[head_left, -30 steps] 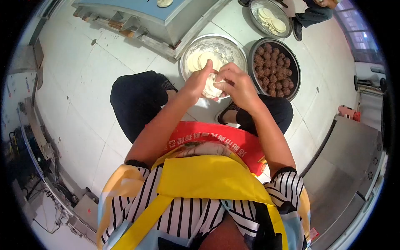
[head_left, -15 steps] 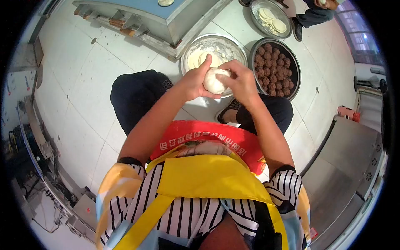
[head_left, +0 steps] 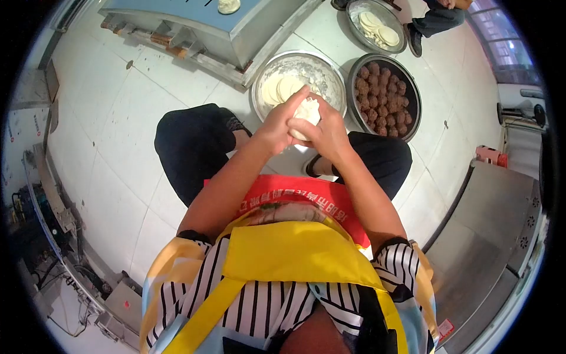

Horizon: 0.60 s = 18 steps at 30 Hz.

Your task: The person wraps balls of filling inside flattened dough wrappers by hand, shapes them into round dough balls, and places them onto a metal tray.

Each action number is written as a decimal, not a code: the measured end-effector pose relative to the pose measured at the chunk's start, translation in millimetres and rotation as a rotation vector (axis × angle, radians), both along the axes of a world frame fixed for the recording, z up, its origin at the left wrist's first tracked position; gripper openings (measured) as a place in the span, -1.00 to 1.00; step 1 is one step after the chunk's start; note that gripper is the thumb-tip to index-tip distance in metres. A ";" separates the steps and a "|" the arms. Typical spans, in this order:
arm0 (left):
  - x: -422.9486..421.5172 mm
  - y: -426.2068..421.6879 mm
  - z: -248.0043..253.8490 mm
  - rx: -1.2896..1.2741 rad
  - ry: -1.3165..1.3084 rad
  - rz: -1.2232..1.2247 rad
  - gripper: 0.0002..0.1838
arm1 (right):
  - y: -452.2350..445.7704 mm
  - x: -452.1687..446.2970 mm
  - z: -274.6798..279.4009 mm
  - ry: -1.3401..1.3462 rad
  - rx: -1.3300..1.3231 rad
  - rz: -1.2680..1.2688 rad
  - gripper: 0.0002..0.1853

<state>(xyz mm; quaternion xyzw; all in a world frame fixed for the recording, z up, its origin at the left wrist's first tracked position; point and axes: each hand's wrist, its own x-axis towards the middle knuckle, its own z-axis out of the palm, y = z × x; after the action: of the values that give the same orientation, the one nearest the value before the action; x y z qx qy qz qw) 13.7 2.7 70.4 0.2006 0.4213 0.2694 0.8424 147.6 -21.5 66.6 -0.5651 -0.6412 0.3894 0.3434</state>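
A white dough bun (head_left: 307, 113) is held between both my hands, over the near rim of a metal bowl (head_left: 257, 97). My left hand (head_left: 277, 125) cups it from the left, fingers curled underneath. From the right, my right hand (head_left: 330, 134) wraps round it, the thumb lying across its near side. The bun's top looks gathered and uneven; its underside is hidden by my hands. Inside the floured bowl, round flat dough wrappers (head_left: 285, 88) overlap just beyond my fingers.
Right of the bowl stands a dark-rimmed pan (head_left: 418, 112) of brown meatballs (head_left: 383, 97). Farther back are another bowl (head_left: 396, 49) with dough rounds and a person's leg (head_left: 439, 23). A blue-topped metal unit (head_left: 177, 17) carries one dough piece (head_left: 229, 6). A steel cabinet (head_left: 477, 218) stands right.
My right hand has gone from pinching the bun's top with the fingertips to wrapping round its side. The bun now sits deeper between both hands, its top gathered.
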 end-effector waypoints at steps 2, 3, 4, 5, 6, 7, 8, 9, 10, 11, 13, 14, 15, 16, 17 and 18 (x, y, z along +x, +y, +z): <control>3.1 0.1 6.2 0.002 0.084 -0.005 -0.28 | 1.4 -3.1 2.5 -0.039 0.014 -0.065 -0.38; 4.1 1.8 5.2 0.017 0.104 -0.011 -0.27 | 1.9 -4.6 1.0 -0.001 0.035 -0.101 -0.40; 5.6 5.1 3.6 0.036 0.122 -0.017 -0.26 | 3.5 -5.6 -1.4 0.036 0.058 -0.137 -0.43; 6.7 4.2 3.0 0.045 0.140 -0.024 -0.25 | 1.8 -5.3 -2.4 0.072 0.073 -0.174 -0.45; 7.7 2.4 5.7 0.054 0.126 0.006 -0.24 | 4.2 -3.4 -2.6 0.124 0.054 -0.127 -0.46; 8.3 2.0 11.0 0.069 0.113 0.040 -0.24 | 11.1 -1.0 -2.8 0.176 0.042 -0.076 -0.47; 7.1 1.8 13.7 0.081 0.102 0.073 -0.23 | 14.5 -0.1 -2.7 0.230 0.027 -0.027 -0.48; -2.0 8.0 10.3 0.081 0.099 -0.066 -0.23 | 14.8 -0.4 -1.6 0.249 -0.005 -0.021 -0.51; -2.5 9.7 8.3 0.094 0.090 -0.092 -0.23 | 14.4 -0.5 0.1 0.266 -0.038 -0.013 -0.54; -2.1 10.2 6.4 0.107 0.078 -0.115 -0.23 | 13.6 0.1 1.8 0.281 -0.071 -0.003 -0.57; 5.9 3.0 5.8 0.148 -0.022 -0.027 -0.24 | 13.3 -1.0 3.9 0.282 -0.057 -0.083 -0.64; 10.8 4.1 0.8 0.143 -0.034 0.055 -0.24 | 17.1 -3.6 1.9 0.257 -0.006 -0.098 -0.64; 14.2 2.5 -2.2 0.128 -0.044 0.134 -0.25 | 17.1 -6.9 -1.8 0.234 0.034 -0.117 -0.63; 15.4 -0.1 -4.0 0.108 -0.055 0.208 -0.25 | 15.4 -8.4 -4.4 0.211 0.071 -0.142 -0.62; 13.2 -0.6 -4.7 0.131 0.082 0.210 -0.25 | 18.3 -5.9 -5.8 0.198 0.151 -0.052 -0.60; 5.8 3.7 -2.9 0.132 0.051 0.080 -0.25 | 18.2 -2.5 -1.0 0.252 0.051 0.012 -0.60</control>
<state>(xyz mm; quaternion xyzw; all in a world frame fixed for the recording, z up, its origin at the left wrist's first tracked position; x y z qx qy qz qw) 19.5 6.4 67.6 0.2455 0.4316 0.3247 0.8050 145.1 -3.3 65.6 -0.4991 -0.6061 0.4427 0.4331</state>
